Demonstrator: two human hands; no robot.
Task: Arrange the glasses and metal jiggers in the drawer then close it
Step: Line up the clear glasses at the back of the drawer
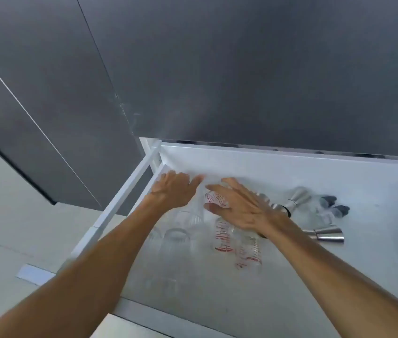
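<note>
While both arms are reaching into the open drawer, I am seeing the left hand and right hand spread flat, holding nothing, over lying glasses; jiggers are lying right of them.

Soft, even daylight fills the view, with no hard shadows; only faint grey shading lies under the arms on the white drawer floor. The whole frame is slightly soft, with motion blur. The clear glasses near the left wall smear into the pale floor and are hard to separate. The jiggers on the right show bright streaks of glare. The dark cabinet front carries a dull sheen. Straight edges bow toward the frame's borders.
</note>
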